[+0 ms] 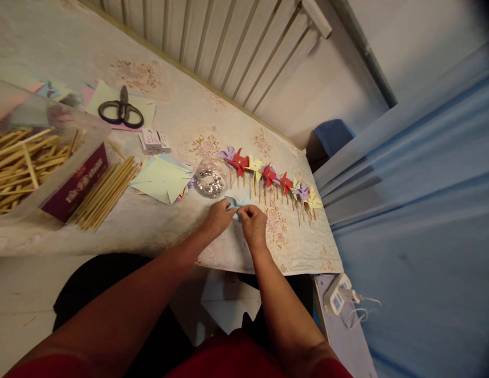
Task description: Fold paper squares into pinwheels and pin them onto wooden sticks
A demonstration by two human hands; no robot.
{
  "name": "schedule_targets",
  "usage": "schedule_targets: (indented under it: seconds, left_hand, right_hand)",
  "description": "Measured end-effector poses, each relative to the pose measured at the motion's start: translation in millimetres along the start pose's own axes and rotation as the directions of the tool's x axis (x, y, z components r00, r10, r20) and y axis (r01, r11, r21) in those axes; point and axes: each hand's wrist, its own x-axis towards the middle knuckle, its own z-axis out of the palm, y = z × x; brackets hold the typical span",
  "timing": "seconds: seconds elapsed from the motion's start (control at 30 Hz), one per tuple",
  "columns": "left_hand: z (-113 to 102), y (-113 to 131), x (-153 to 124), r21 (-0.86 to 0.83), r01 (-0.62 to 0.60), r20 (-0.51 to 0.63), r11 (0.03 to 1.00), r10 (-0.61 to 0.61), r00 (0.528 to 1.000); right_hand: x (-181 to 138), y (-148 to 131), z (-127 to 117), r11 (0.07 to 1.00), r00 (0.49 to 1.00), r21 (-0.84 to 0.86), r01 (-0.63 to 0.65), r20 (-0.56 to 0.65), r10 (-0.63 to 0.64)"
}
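Observation:
Between my two hands is a light blue paper pinwheel, partly hidden by my fingers. My left hand is closed on its left side. At its lower right, the thumb and fingers of my right hand are pinched together; whether a small pin is among them is too small to tell. Just beyond stands a clear round dish of shiny metal pieces. A row of finished pinwheels on sticks, among them a red pinwheel and a yellow pinwheel, lies to the right.
Left of the dish lies a stack of coloured paper squares. Thin wooden sticks rest beside a clear plastic bin full of more. Dark-handled scissors lie on paper near small white boxes. A power strip sits at lower right.

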Motion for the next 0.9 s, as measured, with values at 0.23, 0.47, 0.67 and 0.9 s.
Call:
schedule_targets:
  seconds: [0.23, 0.47, 0.67, 0.9]
  left_hand:
    - [-2.0, 3.8, 0.0, 0.035, 0.008, -0.021, 0.999, -0.008, 1.0]
    - [-1.4, 0.6, 0.5, 0.009, 0.019, -0.028, 1.0, -0.019, 0.999]
    - [-2.0, -2.8, 3.3, 0.05, 0.025, -0.03, 0.998, -0.023, 0.999]
    - [-1.6, -2.7, 3.4, 0.038, 0.012, -0.034, 0.999, -0.011, 0.999]
  right_hand:
    - [1.5, -2.4, -3.1, 0.971, 0.979, -0.125, 0.205, 0.015, -0.205]
    - [3.9, 1.7, 4.4, 0.998, 0.998, -0.029, 0.056, 0.009, -0.056]
    - [5.7, 0.7, 1.4, 0.97, 0.978, -0.129, 0.206, 0.055, -0.201]
    - [9.0, 0.4, -0.8, 0.982, 0.984, -0.085, 0.169, 0.073, -0.163]
